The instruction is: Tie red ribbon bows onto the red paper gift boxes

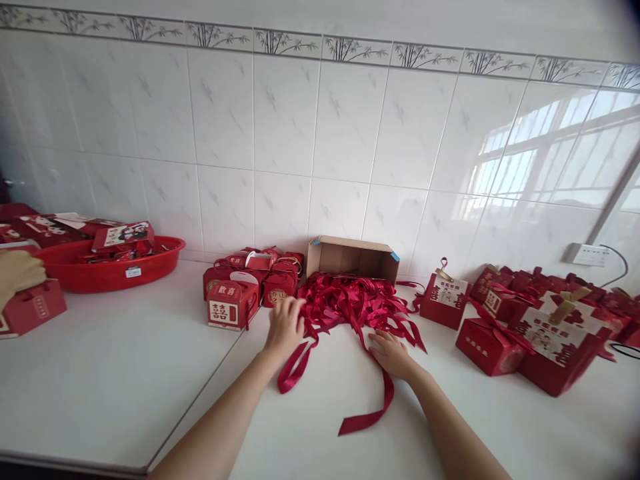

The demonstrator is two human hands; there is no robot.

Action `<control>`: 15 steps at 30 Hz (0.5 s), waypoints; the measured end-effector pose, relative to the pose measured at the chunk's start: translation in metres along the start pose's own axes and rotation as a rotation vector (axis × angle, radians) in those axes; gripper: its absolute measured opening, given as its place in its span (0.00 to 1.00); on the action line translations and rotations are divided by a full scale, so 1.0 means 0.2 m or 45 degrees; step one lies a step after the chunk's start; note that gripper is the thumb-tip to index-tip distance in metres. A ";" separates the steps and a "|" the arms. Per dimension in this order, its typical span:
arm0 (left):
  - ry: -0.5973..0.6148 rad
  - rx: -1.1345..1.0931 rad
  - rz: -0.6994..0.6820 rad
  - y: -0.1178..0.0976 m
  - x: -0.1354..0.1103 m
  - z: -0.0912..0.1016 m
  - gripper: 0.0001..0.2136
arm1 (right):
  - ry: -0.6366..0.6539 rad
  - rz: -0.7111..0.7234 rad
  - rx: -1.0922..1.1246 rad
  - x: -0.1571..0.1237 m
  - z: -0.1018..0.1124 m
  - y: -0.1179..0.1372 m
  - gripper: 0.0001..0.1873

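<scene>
A tangled heap of dark red satin ribbons (350, 303) spills from the open side of a cardboard box (353, 260). At its left edge is my left hand (287, 325), open, with fingers loosely apart between the heap and the small red gift boxes (233, 303). My right hand (391, 353) rests at the front right of the heap, its fingers stretched out and touching the ribbons. One long ribbon end (367, 421) runs past that hand toward me. Another ribbon loop (295, 373) lies to the right of my left wrist.
Red gift bags (553, 340) and a bow-tied red box (493, 347) stand at the right, with several more behind. At far left, a red basin (113, 270) holds flat red packages. Another person's hand (20, 273) is over a red box (37, 308) there. A tiled wall closes the back.
</scene>
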State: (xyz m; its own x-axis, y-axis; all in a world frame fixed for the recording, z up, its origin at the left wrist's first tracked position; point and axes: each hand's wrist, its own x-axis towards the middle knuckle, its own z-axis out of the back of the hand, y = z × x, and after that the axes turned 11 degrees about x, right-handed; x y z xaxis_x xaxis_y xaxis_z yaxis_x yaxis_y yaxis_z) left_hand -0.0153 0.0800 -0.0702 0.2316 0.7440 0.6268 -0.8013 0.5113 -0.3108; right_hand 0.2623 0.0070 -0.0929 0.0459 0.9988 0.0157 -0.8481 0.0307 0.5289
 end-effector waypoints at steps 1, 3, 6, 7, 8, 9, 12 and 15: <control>-0.164 0.051 0.105 0.03 0.02 0.03 0.20 | 0.002 0.005 -0.003 0.00 0.00 0.00 0.26; -0.630 0.231 0.382 0.11 0.06 0.11 0.27 | 0.005 0.010 -0.012 0.00 0.00 -0.01 0.26; -0.910 0.351 0.700 0.27 0.08 0.22 0.42 | 0.011 0.008 -0.029 0.02 -0.01 -0.03 0.26; -0.913 0.336 0.815 0.32 0.08 0.24 0.47 | 0.012 0.006 -0.035 0.02 -0.02 -0.03 0.26; -0.867 0.294 0.929 0.36 0.07 0.25 0.49 | 0.013 0.005 -0.040 0.02 -0.02 -0.03 0.26; -0.769 0.235 1.021 0.39 0.06 0.25 0.49 | 0.013 0.004 -0.043 0.02 -0.02 -0.03 0.26; -0.517 0.121 1.061 0.43 0.03 0.22 0.47 | 0.011 0.004 -0.037 0.03 -0.02 -0.03 0.26; -0.447 0.200 1.036 0.42 0.03 0.17 0.51 | 0.008 0.012 -0.021 0.02 -0.02 -0.03 0.26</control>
State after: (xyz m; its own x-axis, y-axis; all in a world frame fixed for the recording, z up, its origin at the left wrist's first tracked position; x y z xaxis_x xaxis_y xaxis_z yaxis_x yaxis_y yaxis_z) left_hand -0.1003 0.1135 -0.0678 -0.6014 0.6631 0.4458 -0.7162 -0.2001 -0.6686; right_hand 0.2653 0.0109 -0.0991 0.0346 0.9993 0.0154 -0.8571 0.0218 0.5147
